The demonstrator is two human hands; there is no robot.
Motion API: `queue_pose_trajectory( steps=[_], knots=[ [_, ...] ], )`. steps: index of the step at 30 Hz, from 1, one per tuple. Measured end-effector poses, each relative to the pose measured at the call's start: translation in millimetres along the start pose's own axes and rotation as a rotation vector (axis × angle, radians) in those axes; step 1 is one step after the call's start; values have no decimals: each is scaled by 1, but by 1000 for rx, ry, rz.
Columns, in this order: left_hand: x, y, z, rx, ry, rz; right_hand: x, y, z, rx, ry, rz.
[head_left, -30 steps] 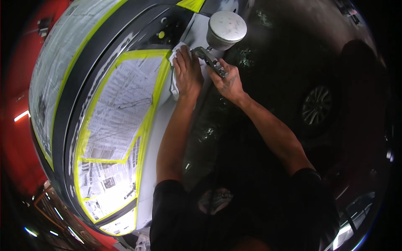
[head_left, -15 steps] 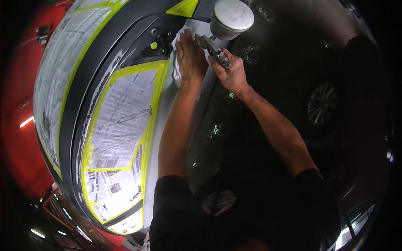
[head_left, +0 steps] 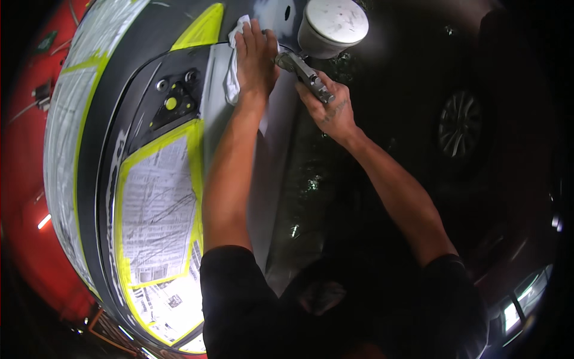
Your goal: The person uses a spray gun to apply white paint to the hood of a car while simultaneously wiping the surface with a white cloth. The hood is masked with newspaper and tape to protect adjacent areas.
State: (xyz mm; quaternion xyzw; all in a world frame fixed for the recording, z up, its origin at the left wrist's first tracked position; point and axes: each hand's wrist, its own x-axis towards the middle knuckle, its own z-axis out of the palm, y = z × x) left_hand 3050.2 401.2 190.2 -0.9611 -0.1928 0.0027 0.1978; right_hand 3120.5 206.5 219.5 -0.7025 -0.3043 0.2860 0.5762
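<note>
Pressed along the car's grey door panel (head_left: 260, 173) is a white cloth (head_left: 232, 90), held beneath the fingers of my left hand (head_left: 257, 63). The fingers are extended and close together, and they cover part of the cloth. My right hand (head_left: 332, 107) is closed around the grip of a metal spray gun (head_left: 306, 76), just right of my left hand. A round white paint cup (head_left: 332, 27) sits on top of the gun; its lid is speckled with dark marks. My right fingers hide much of the grip and the trigger.
Newspaper (head_left: 158, 209) edged with yellow masking tape (head_left: 200, 161) covers the side windows. A dark mirror mount (head_left: 174, 103) with bolts lies left of my left hand. A red surface (head_left: 30, 167) stands beyond the car, and a spoked wheel (head_left: 460, 124) shows at right.
My left hand has slid forward along the panel with the cloth. The view has shifted, so the car appears further left and lower. The spray gun remains in my right hand.
</note>
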Motion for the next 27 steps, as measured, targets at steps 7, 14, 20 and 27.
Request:
queue_pose_trajectory(
  steps=[7, 14, 20, 27],
  knots=[
    [24, 18, 60, 36, 39, 418, -6, 27, -21, 44, 2, -48],
    [-159, 23, 20, 107, -394, 677, -70, 59, -25, 125, 21, 42],
    [-375, -1, -2, -54, -866, 922, -120, 65, -18, 150, -63, 49],
    [35, -30, 25, 303, -233, 627, -126, 82, -31, 150, -5, -11]
  ],
)
